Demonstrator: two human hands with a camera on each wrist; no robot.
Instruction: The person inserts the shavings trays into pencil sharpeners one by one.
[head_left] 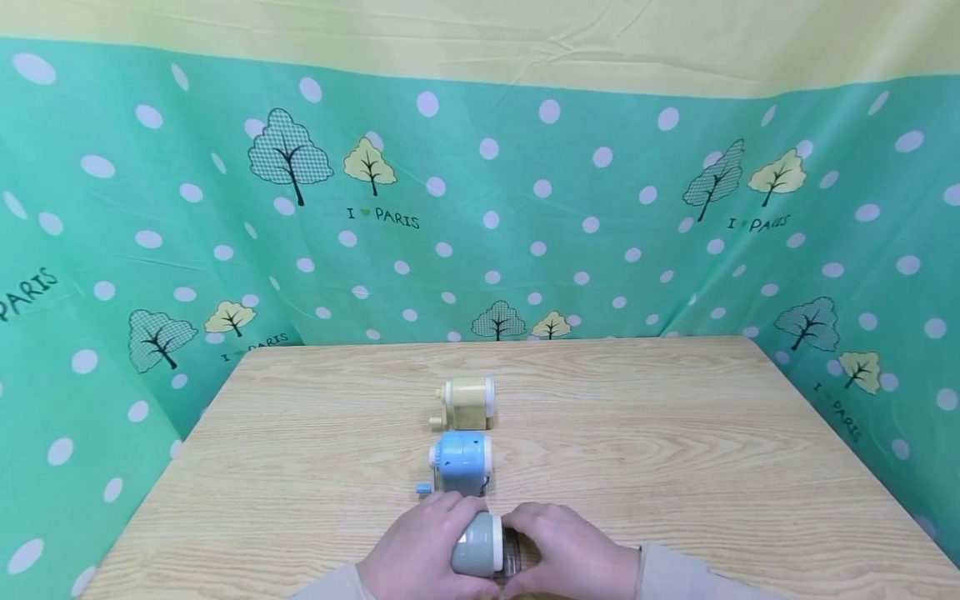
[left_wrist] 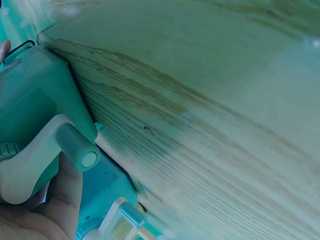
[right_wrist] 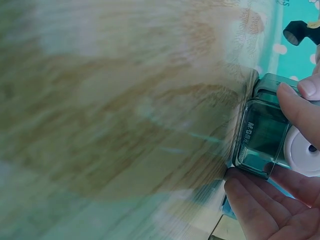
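At the table's near edge is a grey-green crank pencil sharpener (head_left: 477, 546) with a white front ring. My left hand (head_left: 420, 546) grips its body from the left. The pale crank (left_wrist: 30, 162) juts out beside that hand's fingers in the left wrist view. On the other side my right hand (head_left: 573, 550) holds the clear shavings drawer (right_wrist: 262, 132) between thumb and fingers. The drawer sticks out from beneath the white ring (right_wrist: 302, 152). A blue pencil sharpener (head_left: 462, 458) stands just beyond my left fingertips, its crank to the left.
A cream-yellow pencil sharpener (head_left: 468, 402) stands behind the blue one, roughly in line with it. They share a wood-grain table (head_left: 660, 433). Green dotted cloth (head_left: 517, 208) hangs around the table's back and sides.
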